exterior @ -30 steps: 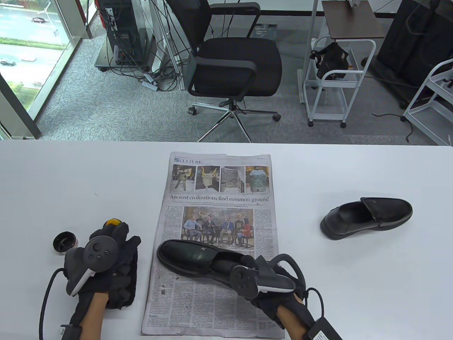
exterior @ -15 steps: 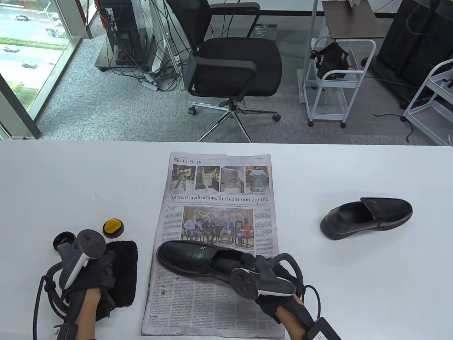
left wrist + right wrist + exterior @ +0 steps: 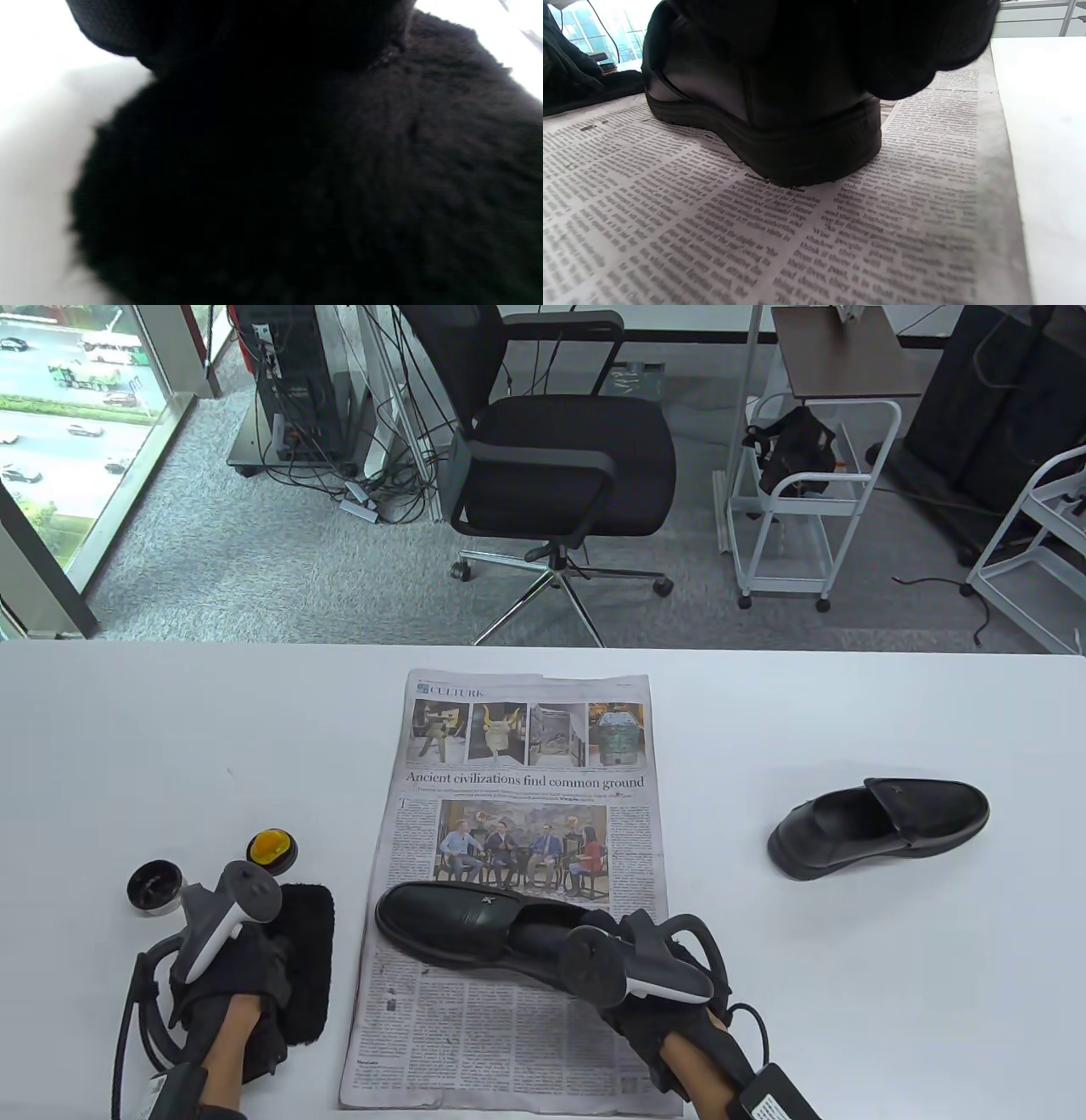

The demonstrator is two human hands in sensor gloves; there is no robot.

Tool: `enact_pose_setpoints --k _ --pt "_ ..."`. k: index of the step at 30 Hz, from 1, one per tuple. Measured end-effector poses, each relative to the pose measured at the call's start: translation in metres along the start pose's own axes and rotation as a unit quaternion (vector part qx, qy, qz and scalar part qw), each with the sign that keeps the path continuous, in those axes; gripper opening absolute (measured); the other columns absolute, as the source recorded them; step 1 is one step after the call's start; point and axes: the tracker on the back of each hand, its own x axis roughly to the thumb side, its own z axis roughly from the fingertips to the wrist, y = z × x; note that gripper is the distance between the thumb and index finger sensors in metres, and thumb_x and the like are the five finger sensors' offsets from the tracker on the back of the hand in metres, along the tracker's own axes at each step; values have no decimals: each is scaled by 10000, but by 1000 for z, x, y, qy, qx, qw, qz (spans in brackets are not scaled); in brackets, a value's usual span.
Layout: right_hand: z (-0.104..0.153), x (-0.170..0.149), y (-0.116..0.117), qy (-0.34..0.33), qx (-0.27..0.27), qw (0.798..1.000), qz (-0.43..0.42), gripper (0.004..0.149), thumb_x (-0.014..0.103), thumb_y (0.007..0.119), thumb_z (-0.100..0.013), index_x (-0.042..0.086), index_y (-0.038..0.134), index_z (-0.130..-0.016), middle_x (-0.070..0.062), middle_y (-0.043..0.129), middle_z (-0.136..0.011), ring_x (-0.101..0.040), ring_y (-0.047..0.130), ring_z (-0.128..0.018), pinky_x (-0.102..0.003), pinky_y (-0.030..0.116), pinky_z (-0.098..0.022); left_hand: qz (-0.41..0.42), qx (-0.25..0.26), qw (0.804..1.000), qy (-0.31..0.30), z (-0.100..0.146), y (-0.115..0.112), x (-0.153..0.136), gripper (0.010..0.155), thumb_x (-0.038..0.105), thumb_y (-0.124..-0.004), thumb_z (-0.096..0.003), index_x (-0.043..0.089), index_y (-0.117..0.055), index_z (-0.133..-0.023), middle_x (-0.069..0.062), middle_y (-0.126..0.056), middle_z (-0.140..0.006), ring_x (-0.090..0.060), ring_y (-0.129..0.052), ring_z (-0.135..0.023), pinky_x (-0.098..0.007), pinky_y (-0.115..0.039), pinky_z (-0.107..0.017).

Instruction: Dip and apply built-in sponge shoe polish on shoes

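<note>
The shoe [image 3: 475,929] sits steadied at its heel by my right hand [image 3: 670,1014], my left hand [image 3: 233,984] rests on the cloth [image 3: 307,959], grip unclear; next, I judge, fetch the polish [image 3: 271,848].

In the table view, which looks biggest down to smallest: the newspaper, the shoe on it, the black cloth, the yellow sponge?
1. Newspaper
2. Shoe
3. Cloth, though the left hand partly covers it, so its rank below the shoe is unsure
4. Sponge
</note>
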Motion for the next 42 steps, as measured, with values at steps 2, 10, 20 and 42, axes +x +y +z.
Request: enact_pose_setpoints --k 2,10,20,42 --pt "0 0 0 0 0 1000 -1 422 297 747 -445 237 729 -862 -60 674 -942 -458 859 -695 -567 759 -546 -5 8 1000 -2 3 4 1 490 403 -761 -578 108 -667 -958 -169 -728 -874 -446 -712 -822 -618 -639 -642" --pt "-1 -1 2 -3 -1 1000 -13 427 367 735 -454 224 731 -857 -73 660 -938 -467 846 -684 -579 744 -538 -27 169 981 -89 49 42 20 580 438 -840 -523 83 -681 -953 -97 -935 -783 -400 -912 -778 -599 -764 -605" --pt "-1 -2 2 -3 -2 1000 -25 418 360 733 -458 226 731 -854 -70 649 -941 -469 833 -686 -585 734 -540 29 353 865 -356 110 23 108 430 366 -840 -527 189 -748 -907 -111 -827 -824 -467 -774 -853 -649 -655 -646" --pt "-2 -2 2 -2 -4 1000 -26 412 356 731 -459 225 732 -850 -70 646 -940 -474 832 -682 -587 730 -541 -180 232 883 -366 90 -1 115 512 404 -733 -576 306 -655 -1072 -149 -619 -1191 -574 -617 -1016 -687 -597 -684"
